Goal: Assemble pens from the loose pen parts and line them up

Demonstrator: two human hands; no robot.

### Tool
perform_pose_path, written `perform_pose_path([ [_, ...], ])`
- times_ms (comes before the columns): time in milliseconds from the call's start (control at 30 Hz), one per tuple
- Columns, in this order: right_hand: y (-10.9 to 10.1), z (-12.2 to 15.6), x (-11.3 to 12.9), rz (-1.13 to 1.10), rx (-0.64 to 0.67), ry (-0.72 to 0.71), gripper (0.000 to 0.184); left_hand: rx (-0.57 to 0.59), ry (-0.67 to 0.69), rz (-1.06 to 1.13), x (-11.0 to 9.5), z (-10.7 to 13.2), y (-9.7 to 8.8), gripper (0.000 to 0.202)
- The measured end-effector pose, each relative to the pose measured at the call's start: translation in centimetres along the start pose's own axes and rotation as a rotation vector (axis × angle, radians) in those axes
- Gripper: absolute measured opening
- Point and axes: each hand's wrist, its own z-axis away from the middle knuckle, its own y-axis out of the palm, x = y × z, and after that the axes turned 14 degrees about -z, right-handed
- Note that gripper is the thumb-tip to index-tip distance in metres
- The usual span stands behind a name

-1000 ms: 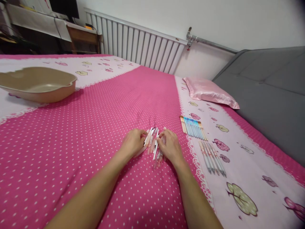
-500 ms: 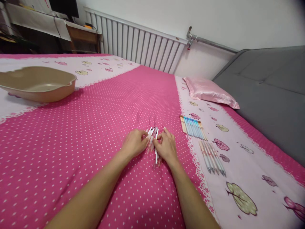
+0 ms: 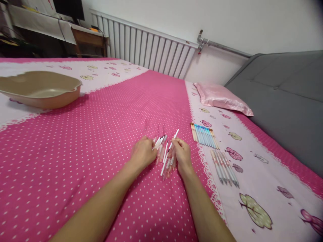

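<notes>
On the pink dotted sheet, a loose bunch of pens [image 3: 159, 157], some clear with pinkish parts and some white, lies between my hands. My left hand [image 3: 143, 152] is curled at the bunch's left side, thumb and fingers closed on the upper ends of a few pens. My right hand [image 3: 182, 154] pinches a slim white pen [image 3: 164, 165] that slants across the bunch, its upper end poking out past the fingertips. More clear pens [image 3: 170, 164] lie under and beside the right fingers. Part of the bunch is hidden by the hands.
To the right lie a row of blue and tan pens [image 3: 205, 135] and, nearer, a row of grey-tipped pens [image 3: 224, 167]. A beige basin [image 3: 58, 99] stands at the left. A pink pillow [image 3: 222, 97] lies by the grey headboard [image 3: 282, 80]. A radiator [image 3: 143, 43] lines the wall.
My right hand has shifted slightly right and now holds the white pen at a slant, its top end raised out of the bunch. The left hand stays nearly in place.
</notes>
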Motion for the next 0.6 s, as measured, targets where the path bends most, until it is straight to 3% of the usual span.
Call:
perform_pose_path([
  [133,0.4,0.2,1.4,-0.231,-0.108,0.088,0.036,-0.007,-0.057,0.065,-0.2,0.0,-0.1,0.015],
  [333,0.6,0.1,3.1,-0.297,-0.223,-0.202,0.027,-0.123,-0.130,0.267,-0.2,-0.1,-0.2,0.014],
  [600,0.6,1.3,5.7,-0.170,-0.250,-0.464,0.057,-0.171,0.196,0.510,0.0,-0.2,0.9,0.014],
])
